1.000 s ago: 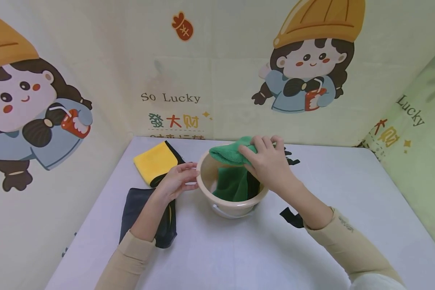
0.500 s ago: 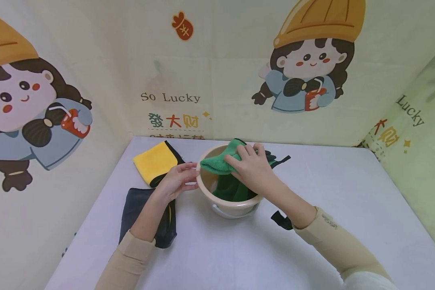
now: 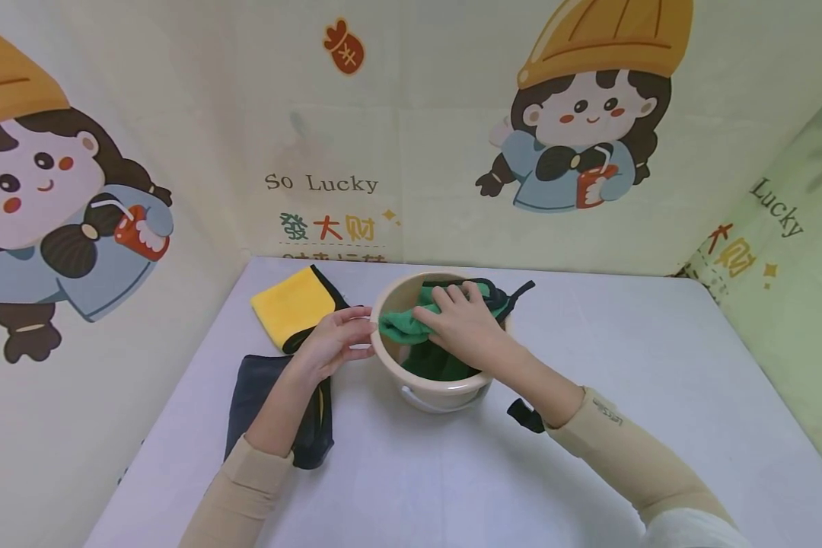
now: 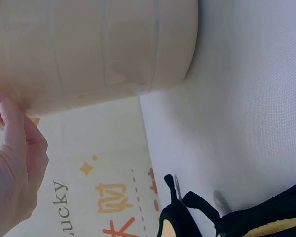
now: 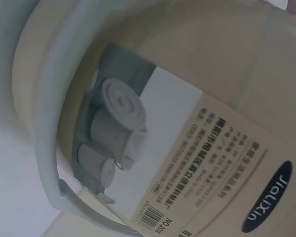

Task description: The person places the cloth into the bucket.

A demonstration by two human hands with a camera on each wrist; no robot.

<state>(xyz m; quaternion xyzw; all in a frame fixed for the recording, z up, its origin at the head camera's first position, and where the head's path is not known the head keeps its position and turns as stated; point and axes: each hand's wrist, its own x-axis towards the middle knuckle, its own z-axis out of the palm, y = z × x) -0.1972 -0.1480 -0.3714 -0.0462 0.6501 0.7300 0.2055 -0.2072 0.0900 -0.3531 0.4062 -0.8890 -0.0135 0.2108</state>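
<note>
A beige bucket (image 3: 438, 388) stands upright on the table. My left hand (image 3: 332, 342) holds its left rim with fingers and thumb; the left wrist view shows this hand (image 4: 15, 163) with bent fingers against the bucket wall (image 4: 113, 44). My right hand (image 3: 462, 320) grips a folded green towel (image 3: 400, 327) with black edging, partly inside the bucket mouth, a black loop sticking out past the far right rim. Darker green cloth (image 3: 438, 361) lies inside below it. In the right wrist view the bucket's label (image 5: 177, 138) and pale handle (image 5: 47, 133) show, but neither hand's grip does.
A folded yellow towel (image 3: 291, 304) with black edging lies left of the bucket. Nearer, a folded dark towel (image 3: 256, 388) lies partly under the left forearm. A black strap piece (image 3: 524, 415) shows beside the right forearm. Printed cloth walls (image 3: 438, 137) border the table.
My right hand has moved left and down with the green towel, bringing it from above the rim into the bucket mouth. My left hand stays at the rim.
</note>
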